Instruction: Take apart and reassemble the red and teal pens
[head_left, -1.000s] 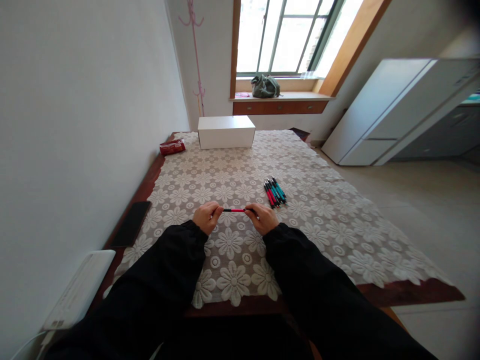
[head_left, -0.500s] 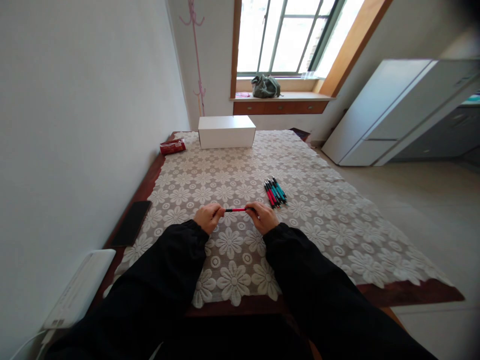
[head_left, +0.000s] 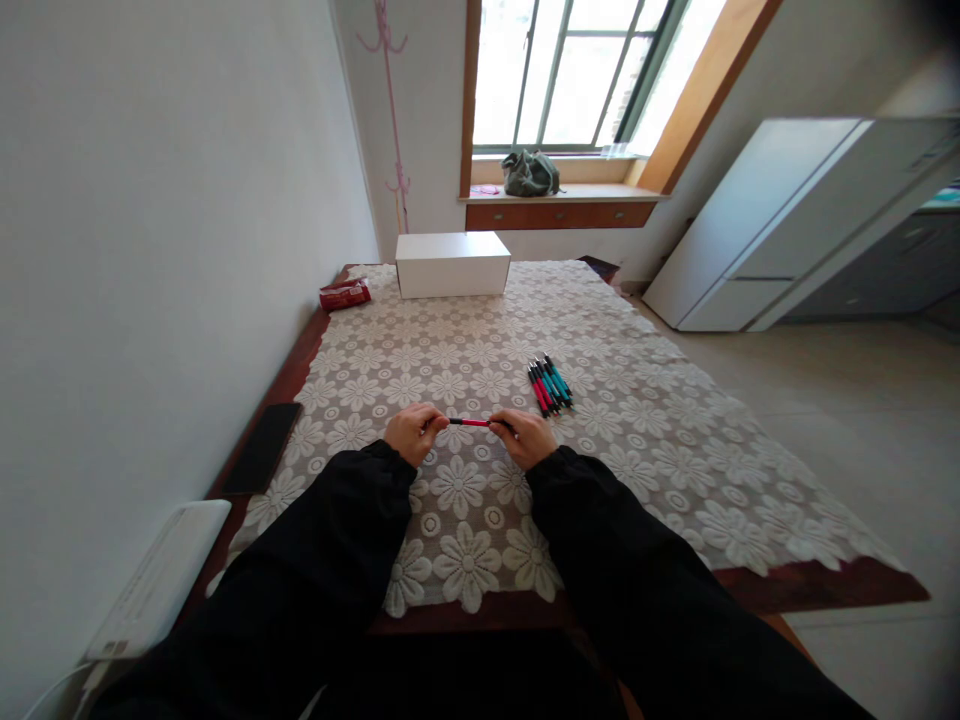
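Observation:
A red-and-black pen (head_left: 472, 422) lies level between my two hands, a little above or on the lace tablecloth (head_left: 459, 485); I cannot tell which. My left hand (head_left: 414, 433) pinches its left end between thumb and fingers. At the other end, my right hand (head_left: 524, 436) grips it the same way, and the fingers hide that tip. Just beyond my right hand is a bundle of several pens (head_left: 550, 386), red ones on the left and teal ones on the right, side by side on the cloth.
A white box (head_left: 453, 270) stands at the table's far end, with a dark red packet (head_left: 345, 294) left of it. Along the left edge lie a black phone-like slab (head_left: 262, 449) and a white cabled device (head_left: 161, 580). A wall borders the left side.
Both hands keep their hold on the pen. Its right end has dipped very slightly; otherwise little differs.

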